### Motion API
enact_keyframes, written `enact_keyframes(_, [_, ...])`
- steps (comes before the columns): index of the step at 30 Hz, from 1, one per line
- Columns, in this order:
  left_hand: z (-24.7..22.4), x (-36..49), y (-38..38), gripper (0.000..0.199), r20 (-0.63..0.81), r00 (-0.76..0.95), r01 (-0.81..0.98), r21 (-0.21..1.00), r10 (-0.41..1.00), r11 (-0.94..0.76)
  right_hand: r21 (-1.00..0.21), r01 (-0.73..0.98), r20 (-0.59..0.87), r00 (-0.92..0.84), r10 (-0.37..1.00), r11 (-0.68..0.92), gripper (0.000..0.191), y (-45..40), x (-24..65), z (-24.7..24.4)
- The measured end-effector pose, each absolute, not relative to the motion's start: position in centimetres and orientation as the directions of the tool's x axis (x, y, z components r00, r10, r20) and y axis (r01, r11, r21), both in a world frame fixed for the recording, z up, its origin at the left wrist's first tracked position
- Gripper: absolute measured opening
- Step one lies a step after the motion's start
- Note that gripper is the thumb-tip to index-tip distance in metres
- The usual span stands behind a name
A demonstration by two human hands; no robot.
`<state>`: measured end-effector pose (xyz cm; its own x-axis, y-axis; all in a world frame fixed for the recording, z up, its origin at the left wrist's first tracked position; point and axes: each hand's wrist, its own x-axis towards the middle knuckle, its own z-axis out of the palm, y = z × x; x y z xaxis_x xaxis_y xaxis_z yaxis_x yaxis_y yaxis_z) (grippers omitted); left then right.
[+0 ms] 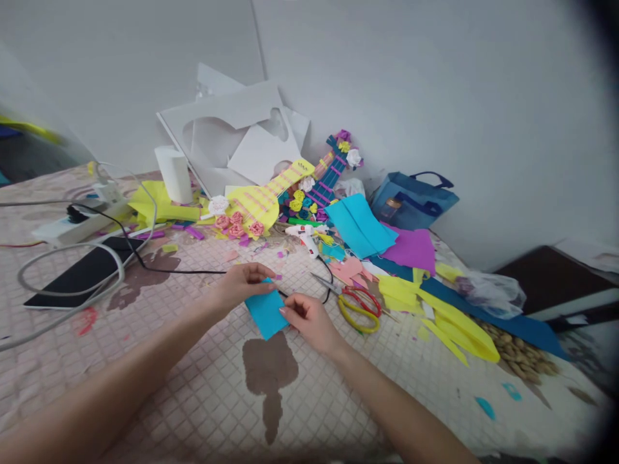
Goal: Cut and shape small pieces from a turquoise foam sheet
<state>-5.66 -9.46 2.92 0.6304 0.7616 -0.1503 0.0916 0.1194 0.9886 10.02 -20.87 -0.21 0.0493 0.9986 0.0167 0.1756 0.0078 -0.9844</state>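
Observation:
A small blue paper square (265, 312) is held between both hands above the tablecloth. My left hand (247, 283) pinches its upper edge, fingers closed. At its right edge, my right hand (309, 317) grips the paper between thumb and fingers. Just beyond the right hand lie scissors (360, 310) with red and yellow handles. A white glue gun (305, 238) rests farther back, near larger blue sheets (360, 225). The yellow paper guitar (261, 200) with pink flowers leans at the back, beside a dark blue one (331, 177).
At left, a black tablet (82, 274) lies under looping cables near a power strip (72, 225). Yellow strips (454, 322), peanuts (520, 351) and a plastic bag (493, 293) are at right. A blue bag (411, 200) and white roll (174, 175) stand behind.

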Motion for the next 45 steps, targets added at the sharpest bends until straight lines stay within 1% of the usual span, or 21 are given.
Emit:
enact_keyframes(3, [3.1,-5.6,-9.4,0.038,-0.133,0.601,0.065,0.991,0.788,0.118,-0.982,0.188,0.009,0.069,0.998,-0.004,0.031,-20.8,10.3,0.0])
enact_keyframes(5, [3.3,-5.5,-9.7,0.04,-0.117,0.545,0.049,0.993,0.83,0.108,-0.98,0.198,0.013,0.08,0.997,-0.003,0.032,-20.8,10.5,0.1])
enact_keyframes(7, [3.3,-5.3,-10.1,0.045,-0.143,0.506,0.001,0.986,0.851,0.166,-0.98,0.201,0.018,0.109,0.994,-0.004,0.033,-20.8,10.7,0.2])
enact_keyframes(9, [3.1,-5.0,-10.6,0.052,-0.197,0.519,-0.064,0.961,0.832,0.267,-0.98,0.199,0.028,0.145,0.989,-0.002,0.033,-20.8,10.8,0.3])
enact_keyframes(11, [2.7,-4.9,-11.0,0.056,-0.231,0.557,-0.085,0.939,0.798,0.332,-0.981,0.192,0.036,0.167,0.985,0.004,0.033,-20.8,10.8,0.3])
enact_keyframes(15, [1.8,-4.8,-11.1,0.065,-0.242,0.548,-0.061,0.943,0.801,0.327,-0.987,0.164,0.025,0.154,0.988,-0.001,0.034,-20.9,10.7,0.2])
enact_keyframes(18, [1.7,-5.0,-10.6,0.062,-0.211,0.519,-0.094,0.949,0.828,0.3,-0.99,0.14,-0.002,0.076,0.997,-0.013,0.038,-21.0,10.7,0.1])
enact_keyframes(21, [2.0,-5.1,-10.0,0.063,-0.198,0.521,-0.094,0.954,0.83,0.286,-0.985,0.17,0.009,0.045,0.999,0.001,0.041,-21.2,10.8,0.2])
enact_keyframes(25, [1.9,-5.1,-10.2,0.063,-0.181,0.551,-0.03,0.971,0.815,0.236,-0.981,0.189,0.053,0.05,0.997,0.043,0.046,-21.3,10.9,0.3])
enact_keyframes(29, [1.2,-5.0,-10.9,0.06,-0.097,0.614,0.014,0.994,0.784,0.111,-0.984,0.175,0.062,0.107,0.992,0.043,0.042,-20.9,10.5,-0.1])
enact_keyframes(31, [0.9,-4.9,-11.1,0.06,-0.084,0.629,0.027,0.996,0.773,0.085,-0.981,0.186,0.081,0.147,0.986,0.053,0.04,-20.7,10.4,-0.3])
enact_keyframes(33, [1.0,-4.9,-11.1,0.061,-0.092,0.638,0.03,0.995,0.765,0.096,-0.978,0.199,0.092,0.149,0.985,0.061,0.04,-20.6,10.4,-0.4])
enact_keyframes(36, [1.4,-4.9,-11.1,0.062,-0.085,0.653,0.021,0.995,0.752,0.095,-0.975,0.21,0.088,0.091,0.992,0.067,0.039,-20.7,10.4,-0.5])
enact_keyframes(40, [1.9,-4.9,-10.8,0.047,-0.085,0.629,0.02,0.995,0.773,0.094,-0.984,0.171,0.047,0.016,0.999,0.044,0.036,-20.8,10.2,-0.6])
enact_keyframes(43, [1.8,-4.9,-10.2,0.038,-0.108,0.556,-0.048,0.986,0.824,0.162,-0.99,0.14,-0.002,0.012,1.0,-0.004,0.037,-20.8,10.3,-0.6])
enact_keyframes(45, [1.6,-4.9,-10.0,0.038,-0.164,0.534,-0.118,0.957,0.83,0.265,-0.991,0.133,-0.003,0.065,0.998,-0.011,0.038,-20.7,10.5,-0.6])
